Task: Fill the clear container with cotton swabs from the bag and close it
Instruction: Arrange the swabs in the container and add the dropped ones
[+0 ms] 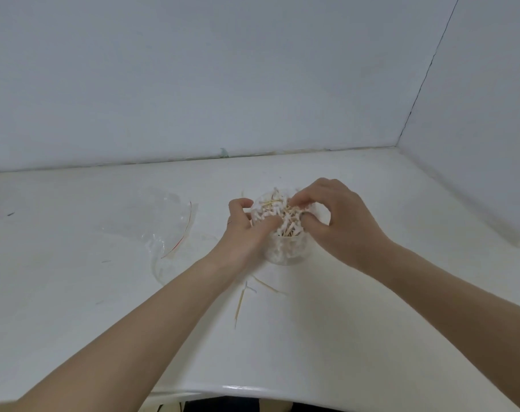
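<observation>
**Hidden behind the hands**

The left hand [247,230] covers the clear container's [288,251] left wall; the right hand [339,224] covers its right rim. Swabs [279,215] blur into one tangle. Both forearms run off the bottom edge.

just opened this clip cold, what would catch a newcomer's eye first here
Two bare hands meet mid-table over a clear container crammed with cotton swabs: the left hand is against its near-left side and the right hand pinches at the swabs on top. An emptied clear bag lies to the left, and a few stray swabs lie on the white table in front of the container.
</observation>
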